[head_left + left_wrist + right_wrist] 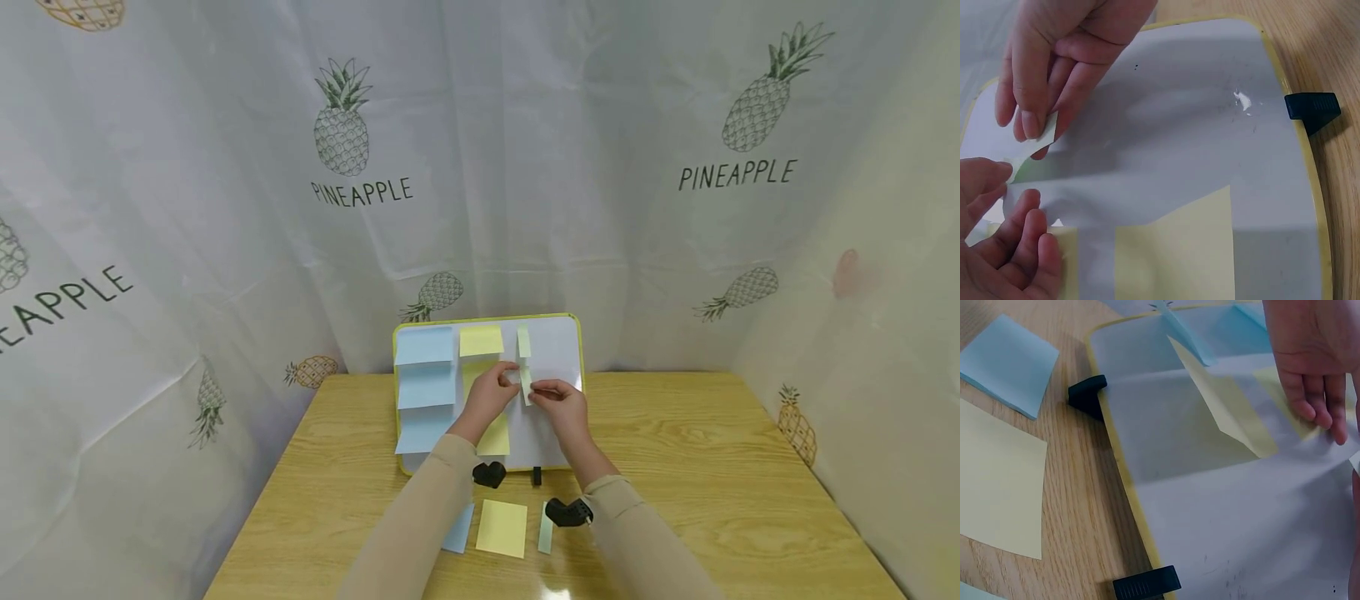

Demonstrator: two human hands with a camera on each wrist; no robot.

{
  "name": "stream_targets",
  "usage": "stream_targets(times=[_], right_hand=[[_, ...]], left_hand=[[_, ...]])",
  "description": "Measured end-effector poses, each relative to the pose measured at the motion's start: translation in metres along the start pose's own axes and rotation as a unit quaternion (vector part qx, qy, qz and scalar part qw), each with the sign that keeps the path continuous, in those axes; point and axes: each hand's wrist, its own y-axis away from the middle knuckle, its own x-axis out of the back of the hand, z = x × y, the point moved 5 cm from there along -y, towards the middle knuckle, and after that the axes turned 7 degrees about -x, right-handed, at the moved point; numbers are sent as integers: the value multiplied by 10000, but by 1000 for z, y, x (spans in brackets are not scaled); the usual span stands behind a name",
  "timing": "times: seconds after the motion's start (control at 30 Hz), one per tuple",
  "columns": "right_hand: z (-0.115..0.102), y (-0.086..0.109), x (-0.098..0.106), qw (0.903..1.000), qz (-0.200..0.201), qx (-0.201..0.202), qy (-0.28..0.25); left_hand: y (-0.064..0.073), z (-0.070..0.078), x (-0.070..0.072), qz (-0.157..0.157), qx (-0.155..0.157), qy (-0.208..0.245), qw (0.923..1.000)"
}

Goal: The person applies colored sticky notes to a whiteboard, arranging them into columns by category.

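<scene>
A narrow pale green sticky note (527,388) is on the whiteboard (551,354), below another green note (523,342). My right hand (564,408) pinches its lower end between thumb and fingers. At the upper end are the thumb and index fingertip of my left hand (491,393), which reaches across the yellow notes. Seen from the left wrist, the green strip (1038,142) curves up off the board between the two hands. The left hand's other fingers (1034,225) are spread loosely below it. In the right wrist view only a sliver of the strip shows.
Blue notes (425,385) and yellow notes (482,340) hang in columns on the board. On the wooden table (675,467) in front lie a blue pad (459,530), a yellow pad (502,528) and a green pad (545,533). Black clips (1147,582) grip the board's lower edge; a curtain (540,208) hangs behind.
</scene>
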Motion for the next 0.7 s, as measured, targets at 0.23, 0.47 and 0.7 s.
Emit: stream_targets(times=[0.23,0.47,0.7], right_hand=[[4,2,0,9995,-119,90,280],[9,8,2,9969,-467,-37,639],[10,16,8,9879,-1220,2,962]], left_hand=[[-1,0,1,-11,12,47,10000],[1,1,1,-122,23,92,9999],[1,-3,0,-463,130,478,9977]])
